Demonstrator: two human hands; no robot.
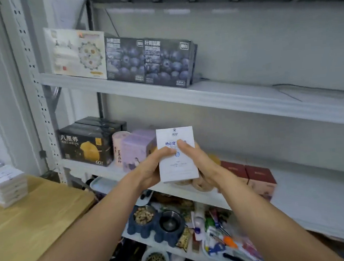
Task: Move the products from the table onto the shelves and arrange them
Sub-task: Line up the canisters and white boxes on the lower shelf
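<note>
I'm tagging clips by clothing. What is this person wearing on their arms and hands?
No sleeves show: the left forearm and right forearm are bare down to the frame's edge. The left hand and right hand wear no gloves, and no watch, bracelet or ring is visible on the sides facing the camera.

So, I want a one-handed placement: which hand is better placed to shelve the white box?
Probably the right hand: it grips the white box on the side nearer the bare stretch of the middle shelf; the left hand sits by the lavender box.
</note>
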